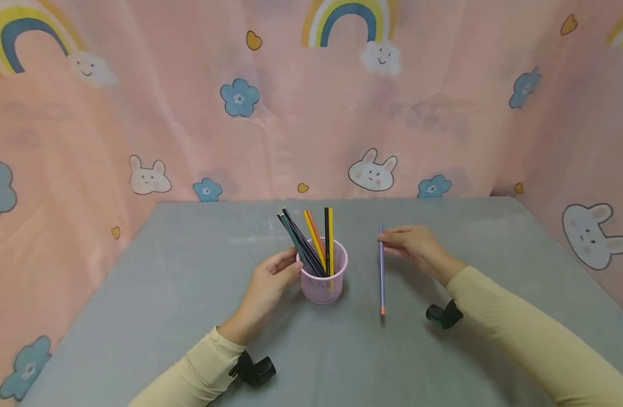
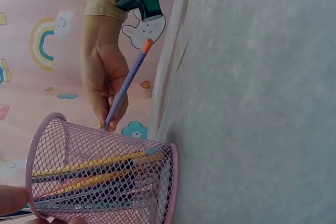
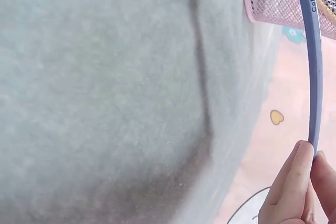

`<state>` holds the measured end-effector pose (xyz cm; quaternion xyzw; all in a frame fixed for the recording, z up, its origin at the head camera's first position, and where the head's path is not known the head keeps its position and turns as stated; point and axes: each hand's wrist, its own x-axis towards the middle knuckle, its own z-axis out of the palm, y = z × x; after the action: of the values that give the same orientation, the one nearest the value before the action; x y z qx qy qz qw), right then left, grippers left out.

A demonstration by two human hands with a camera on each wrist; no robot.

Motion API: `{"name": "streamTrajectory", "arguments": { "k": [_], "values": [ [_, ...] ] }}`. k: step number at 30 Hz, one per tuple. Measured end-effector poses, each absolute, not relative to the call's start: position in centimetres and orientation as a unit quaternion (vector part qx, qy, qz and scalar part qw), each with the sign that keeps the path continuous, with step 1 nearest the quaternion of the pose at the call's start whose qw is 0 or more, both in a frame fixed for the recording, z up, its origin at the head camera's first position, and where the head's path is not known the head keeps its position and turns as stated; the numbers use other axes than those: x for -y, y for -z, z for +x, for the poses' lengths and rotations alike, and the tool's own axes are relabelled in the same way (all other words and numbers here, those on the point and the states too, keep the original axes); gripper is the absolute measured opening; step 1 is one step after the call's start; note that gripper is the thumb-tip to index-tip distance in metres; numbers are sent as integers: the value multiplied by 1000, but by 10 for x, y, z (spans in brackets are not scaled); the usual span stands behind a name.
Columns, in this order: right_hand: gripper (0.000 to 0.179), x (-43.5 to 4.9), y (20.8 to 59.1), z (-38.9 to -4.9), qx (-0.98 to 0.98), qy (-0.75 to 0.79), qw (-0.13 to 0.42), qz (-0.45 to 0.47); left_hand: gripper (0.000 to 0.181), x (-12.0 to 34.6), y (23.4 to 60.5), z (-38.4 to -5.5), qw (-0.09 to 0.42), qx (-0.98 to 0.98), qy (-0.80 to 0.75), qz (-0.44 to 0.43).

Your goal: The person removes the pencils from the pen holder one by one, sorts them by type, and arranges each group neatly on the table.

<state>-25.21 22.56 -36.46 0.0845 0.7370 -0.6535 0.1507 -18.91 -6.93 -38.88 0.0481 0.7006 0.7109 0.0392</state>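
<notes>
A pink mesh pencil cup (image 1: 321, 289) stands upright on the grey tabletop, with several pencils (image 1: 315, 240) in black, yellow, orange and dark green leaning inside it. My left hand (image 1: 264, 288) grips the cup's rim from the left, thumb and fingers at its edge. To the right of the cup, my right hand (image 1: 415, 246) pinches a purple-blue pencil (image 1: 382, 277) near its far end. That pencil's orange end points toward me, and it is held above the table. In the right wrist view, the fingertips (image 3: 300, 161) and thumb meet on the pencil's shaft (image 3: 315, 77).
The grey cloth-covered table (image 1: 164, 294) spreads around the cup. A pink curtain (image 1: 189, 113) printed with rainbows, rabbits and flowers hangs behind and at the sides. Black wrist cameras (image 1: 255, 370) are strapped to both forearms.
</notes>
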Motion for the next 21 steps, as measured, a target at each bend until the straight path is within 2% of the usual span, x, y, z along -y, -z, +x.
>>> {"name": "streamTrajectory", "arguments": {
  "k": [7, 21],
  "values": [
    [47, -228, 368, -250, -748, 642, 138, 96, 44, 63, 394, -193, 45, -684, -727, 38],
    [46, -221, 370, -257, -733, 655, 150, 107, 42, 65, 388, -189, 41, -678, -734, 27]
  ]
}}
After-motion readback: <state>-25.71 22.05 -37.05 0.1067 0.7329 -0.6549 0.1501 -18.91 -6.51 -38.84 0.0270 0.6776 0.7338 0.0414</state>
